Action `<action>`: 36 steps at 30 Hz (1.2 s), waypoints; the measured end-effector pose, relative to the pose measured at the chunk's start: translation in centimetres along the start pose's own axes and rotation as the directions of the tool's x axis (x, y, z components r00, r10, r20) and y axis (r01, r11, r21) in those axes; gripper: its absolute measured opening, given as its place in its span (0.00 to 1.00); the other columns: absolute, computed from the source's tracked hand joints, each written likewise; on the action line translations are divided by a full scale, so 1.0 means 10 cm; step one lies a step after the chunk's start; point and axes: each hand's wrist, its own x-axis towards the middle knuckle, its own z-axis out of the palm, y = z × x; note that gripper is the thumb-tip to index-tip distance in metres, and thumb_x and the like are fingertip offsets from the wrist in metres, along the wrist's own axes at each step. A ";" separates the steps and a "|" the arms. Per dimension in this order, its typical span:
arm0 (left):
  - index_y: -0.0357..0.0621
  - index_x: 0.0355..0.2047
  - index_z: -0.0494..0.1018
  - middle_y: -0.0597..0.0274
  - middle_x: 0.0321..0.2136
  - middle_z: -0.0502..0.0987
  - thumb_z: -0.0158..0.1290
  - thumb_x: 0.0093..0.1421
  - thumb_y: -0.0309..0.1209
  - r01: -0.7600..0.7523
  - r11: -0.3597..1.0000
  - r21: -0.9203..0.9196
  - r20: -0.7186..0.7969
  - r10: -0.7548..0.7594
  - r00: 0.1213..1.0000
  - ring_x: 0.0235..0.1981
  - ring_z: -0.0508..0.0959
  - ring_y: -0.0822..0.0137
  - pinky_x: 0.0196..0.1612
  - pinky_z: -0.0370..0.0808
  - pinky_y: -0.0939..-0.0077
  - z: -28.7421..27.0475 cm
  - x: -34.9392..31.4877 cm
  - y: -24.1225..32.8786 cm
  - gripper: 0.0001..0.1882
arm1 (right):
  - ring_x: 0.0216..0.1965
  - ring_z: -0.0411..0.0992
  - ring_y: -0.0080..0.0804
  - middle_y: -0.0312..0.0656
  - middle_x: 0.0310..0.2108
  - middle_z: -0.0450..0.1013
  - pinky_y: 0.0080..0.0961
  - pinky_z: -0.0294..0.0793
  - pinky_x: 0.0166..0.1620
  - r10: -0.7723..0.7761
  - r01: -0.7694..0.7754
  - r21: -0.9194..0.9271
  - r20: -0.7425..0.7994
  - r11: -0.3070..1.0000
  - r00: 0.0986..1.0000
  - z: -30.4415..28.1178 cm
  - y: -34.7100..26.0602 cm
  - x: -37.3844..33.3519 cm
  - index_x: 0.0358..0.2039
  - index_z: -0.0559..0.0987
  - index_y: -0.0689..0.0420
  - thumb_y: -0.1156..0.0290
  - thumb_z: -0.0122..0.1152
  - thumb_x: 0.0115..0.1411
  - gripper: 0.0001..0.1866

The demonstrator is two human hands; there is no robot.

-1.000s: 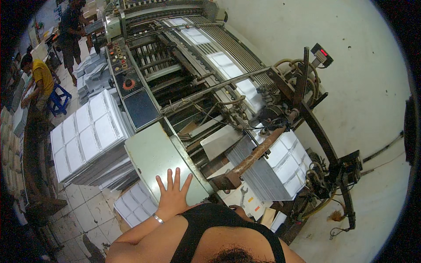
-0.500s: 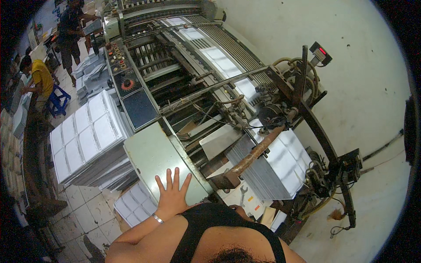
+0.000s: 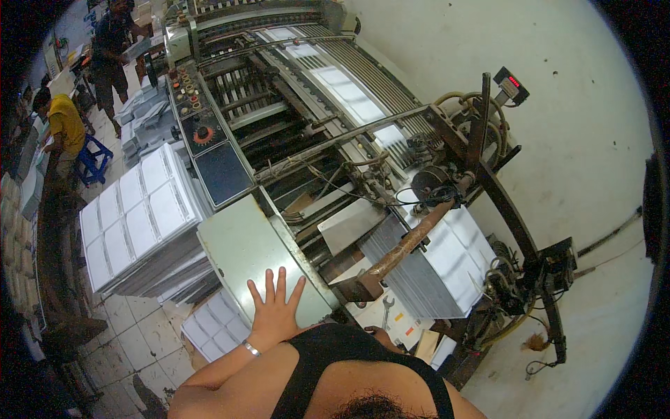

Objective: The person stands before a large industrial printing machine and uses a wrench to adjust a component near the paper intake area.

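Note:
My left hand rests flat with its fingers spread on the pale green metal cover of a printing machine. It holds nothing, and a silver bracelet is round the wrist. Only a small, dark part of my right hand shows beyond my chest. Its fingers are hidden, so I cannot see what they do. Just past it a metal wrench lies on a pale surface with coloured marks. White sheets lie along the machine's slatted feed table, and a tall paper stack stands under the rusty bar.
A control panel with knobs runs along the machine's left side. Beside it stands a large stack of printed sheets on the tiled floor. Two people are at the far left, one near a blue stool. A wall bounds the right.
The white sheets on the feed table have shifted along it. The people at the far left have moved their arms slightly. My left hand stays in place.

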 end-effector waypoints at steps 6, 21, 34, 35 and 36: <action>0.55 0.74 0.53 0.35 0.72 0.46 0.47 0.48 0.80 -0.015 1.000 0.018 -0.001 0.015 1.000 0.73 0.41 0.32 0.62 0.31 0.15 -0.02 0.01 0.01 0.61 | 0.37 0.82 0.39 0.49 0.37 0.83 0.34 0.80 0.43 -0.003 0.001 0.056 0.020 0.998 1.000 0.03 0.11 0.05 0.52 0.81 0.55 0.52 0.67 0.60 0.25; 0.57 0.74 0.51 0.37 0.73 0.45 0.49 0.48 0.79 0.009 1.000 -0.009 0.002 -0.009 1.000 0.74 0.39 0.34 0.64 0.26 0.19 -0.02 0.00 0.02 0.61 | 0.37 0.81 0.37 0.48 0.37 0.83 0.34 0.80 0.42 0.043 -0.043 0.013 0.026 0.999 0.999 0.00 0.03 0.00 0.54 0.80 0.52 0.50 0.66 0.61 0.26; 0.55 0.74 0.51 0.34 0.72 0.45 0.47 0.48 0.80 -0.012 1.000 -0.013 0.008 0.012 1.000 0.73 0.39 0.31 0.62 0.29 0.16 -0.02 0.01 0.01 0.62 | 0.38 0.81 0.38 0.49 0.38 0.82 0.34 0.80 0.43 0.028 -0.028 0.017 0.005 0.999 1.000 0.09 0.20 0.08 0.52 0.81 0.51 0.49 0.66 0.60 0.25; 0.55 0.74 0.51 0.34 0.72 0.45 0.47 0.48 0.80 -0.013 1.000 -0.013 0.009 0.013 1.000 0.73 0.39 0.31 0.62 0.29 0.16 -0.02 0.01 0.01 0.62 | 0.39 0.81 0.38 0.49 0.38 0.82 0.34 0.80 0.44 0.055 -0.055 0.034 0.019 0.998 0.998 0.09 0.19 0.08 0.52 0.81 0.51 0.49 0.66 0.60 0.25; 0.55 0.74 0.51 0.34 0.72 0.45 0.47 0.48 0.80 -0.010 1.000 -0.014 0.009 0.010 1.000 0.73 0.39 0.31 0.62 0.29 0.16 -0.02 0.01 0.01 0.62 | 0.39 0.81 0.37 0.49 0.38 0.82 0.33 0.79 0.44 0.080 -0.082 0.048 0.036 0.995 0.996 0.08 0.15 0.07 0.52 0.81 0.51 0.49 0.66 0.60 0.25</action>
